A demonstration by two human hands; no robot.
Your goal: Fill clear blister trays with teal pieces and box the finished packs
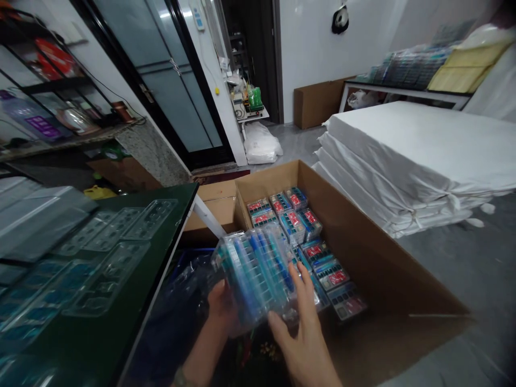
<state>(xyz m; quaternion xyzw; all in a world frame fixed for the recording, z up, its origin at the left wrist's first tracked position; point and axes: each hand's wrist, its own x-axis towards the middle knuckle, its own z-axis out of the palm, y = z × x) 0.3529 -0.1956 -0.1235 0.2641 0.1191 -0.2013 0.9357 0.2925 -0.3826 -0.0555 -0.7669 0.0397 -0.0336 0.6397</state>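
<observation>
A stack of clear plastic packs [258, 269] with blue and teal contents is held up between my two hands, slightly blurred. My left hand [221, 306] grips its near left side, partly hidden behind the plastic. At the right end, my right hand [300, 328] has its fingers on the top edge and its thumb on the near side. Beneath and beyond the stack stands an open cardboard box [363, 258]. Several bundles of clear packs with red-and-white labels [292, 223] lie in rows inside it.
To the left, a dark green table [133, 290] carries empty clear blister trays [107, 279] and teal-filled ones. White wrapped bundles [419, 156] are piled on the right. Behind the box are a glass door [173, 70] and a white bag [261, 144].
</observation>
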